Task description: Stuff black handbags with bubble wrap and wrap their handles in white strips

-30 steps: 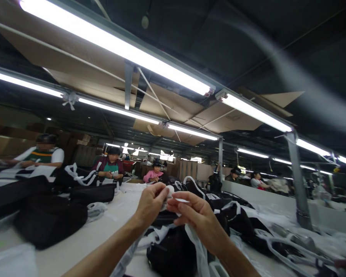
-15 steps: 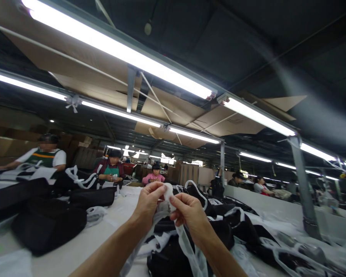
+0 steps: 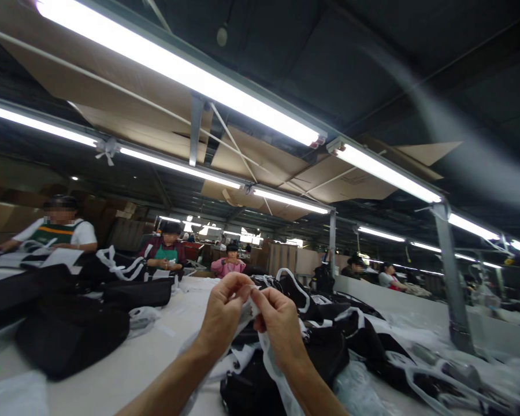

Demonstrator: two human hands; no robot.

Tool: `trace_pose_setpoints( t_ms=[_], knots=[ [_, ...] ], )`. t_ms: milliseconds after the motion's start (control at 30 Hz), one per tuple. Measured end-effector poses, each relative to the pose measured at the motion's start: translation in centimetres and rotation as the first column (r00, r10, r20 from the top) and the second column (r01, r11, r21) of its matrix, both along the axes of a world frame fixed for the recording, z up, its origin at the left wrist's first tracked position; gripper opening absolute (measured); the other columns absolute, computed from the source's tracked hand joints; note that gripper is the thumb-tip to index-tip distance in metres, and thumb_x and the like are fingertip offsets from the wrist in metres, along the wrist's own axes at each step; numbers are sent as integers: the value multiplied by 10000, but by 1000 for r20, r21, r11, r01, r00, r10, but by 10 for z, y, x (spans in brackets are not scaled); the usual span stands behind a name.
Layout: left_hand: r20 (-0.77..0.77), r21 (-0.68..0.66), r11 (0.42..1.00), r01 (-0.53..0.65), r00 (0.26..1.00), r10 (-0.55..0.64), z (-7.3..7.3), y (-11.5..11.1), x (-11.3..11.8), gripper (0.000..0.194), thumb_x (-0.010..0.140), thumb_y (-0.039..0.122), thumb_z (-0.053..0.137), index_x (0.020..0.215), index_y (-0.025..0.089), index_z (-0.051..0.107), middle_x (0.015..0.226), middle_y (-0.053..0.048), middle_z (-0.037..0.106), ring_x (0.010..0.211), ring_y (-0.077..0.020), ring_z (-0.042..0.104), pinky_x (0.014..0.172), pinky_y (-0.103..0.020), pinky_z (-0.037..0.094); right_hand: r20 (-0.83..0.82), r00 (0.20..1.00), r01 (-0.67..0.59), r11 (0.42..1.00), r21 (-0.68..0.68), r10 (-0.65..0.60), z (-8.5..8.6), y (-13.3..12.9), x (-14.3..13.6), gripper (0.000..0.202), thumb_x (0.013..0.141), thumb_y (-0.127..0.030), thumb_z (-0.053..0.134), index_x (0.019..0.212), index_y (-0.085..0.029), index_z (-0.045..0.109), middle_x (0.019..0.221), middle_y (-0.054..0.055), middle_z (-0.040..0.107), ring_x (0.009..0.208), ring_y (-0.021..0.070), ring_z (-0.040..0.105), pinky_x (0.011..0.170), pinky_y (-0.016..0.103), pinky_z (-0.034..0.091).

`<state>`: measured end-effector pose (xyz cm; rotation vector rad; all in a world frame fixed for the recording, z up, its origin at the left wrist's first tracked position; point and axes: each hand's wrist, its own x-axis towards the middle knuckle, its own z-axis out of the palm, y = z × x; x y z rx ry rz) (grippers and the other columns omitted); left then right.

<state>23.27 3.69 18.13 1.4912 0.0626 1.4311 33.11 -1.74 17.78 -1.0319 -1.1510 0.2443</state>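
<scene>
My left hand (image 3: pixel 226 309) and my right hand (image 3: pixel 278 323) meet in front of me above the table, fingertips almost touching. Both are closed in a pinch on a thin, white, cloth-like strap (image 3: pixel 272 367). The strap trails down from between them toward the table, and its pinched part is mostly covered by my fingers. Under my forearms lies a black item (image 3: pixel 249 388), perhaps a bag, with white strips of material (image 3: pixel 238 361) beside it.
A pale table (image 3: pixel 156 352) carries black pieces (image 3: pixel 73 338) at left and a heap of black items with white straps (image 3: pixel 359 329) at right, among clear plastic (image 3: pixel 357 384). Co-workers (image 3: pixel 60 228) sit across the table. A metal post (image 3: pixel 450 277) stands at right.
Half a second ago a wide white fold of the strap stood up between my fingertips; now it is mostly hidden in my fingers. My hands have drawn closer together.
</scene>
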Motion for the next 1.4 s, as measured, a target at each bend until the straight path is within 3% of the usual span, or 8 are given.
trace_pose_setpoints(
  t_ms=[133,300,633,800,967,1100,1200,1400],
  knots=[
    [19,214,952,-218,976,219,-3,-1,-5,127,791,283,591,726,191,649,749,0,568,678,-136,512,592,-222,420,-8,1000,15,999,38,-15,-4,2,-1,512,714,-648,732,589,-182,563,435,-56,465,408,81,382,415,221,282],
    [-28,396,875,-277,949,314,-4,8,-11,137,814,238,539,754,192,653,771,-20,628,734,-164,582,655,-248,454,-90,975,-202,979,7,202,-1,-2,4,487,684,-619,789,721,-156,643,577,-34,576,490,88,507,493,209,416],
    [-124,382,901,-206,955,271,4,13,-12,137,816,278,527,812,185,628,775,-13,651,673,-156,615,614,-238,498,-107,932,-356,929,-100,346,23,-9,11,604,587,-520,902,904,-211,491,711,-17,720,601,186,721,631,294,572],
    [-95,412,872,-265,939,330,10,19,-12,136,813,269,507,742,191,593,695,11,602,635,-132,547,578,-214,423,-157,862,-507,834,-217,483,36,-16,12,466,740,-535,746,978,-201,524,823,44,742,755,194,750,748,313,568],
    [-114,429,867,-252,937,329,8,21,-10,139,809,270,478,728,194,561,653,29,541,599,-122,474,563,-219,369,267,929,-177,941,-289,257,47,-12,20,428,762,-618,643,859,-207,576,554,-53,574,440,138,569,443,233,407],
    [-140,427,873,-234,937,320,12,23,-11,121,796,273,479,744,190,551,702,21,525,664,-134,455,606,-231,363,474,877,-32,995,-94,73,58,-8,22,227,763,-416,701,691,-203,667,610,-39,537,564,116,473,557,247,365],
    [-203,440,884,-157,942,268,23,26,-16,110,798,279,476,741,195,518,659,42,455,628,-126,404,586,-231,344,538,841,48,999,24,-53,70,-3,21,144,747,-290,682,629,-210,666,756,-9,585,733,150,513,697,275,385],
    [-351,486,874,14,919,180,41,25,-24,66,756,248,514,721,195,495,659,43,442,628,-125,390,574,-230,334,504,853,130,991,41,-133,81,14,25,215,800,-356,564,656,-201,604,581,-43,496,577,141,439,575,283,336]
  ],
)
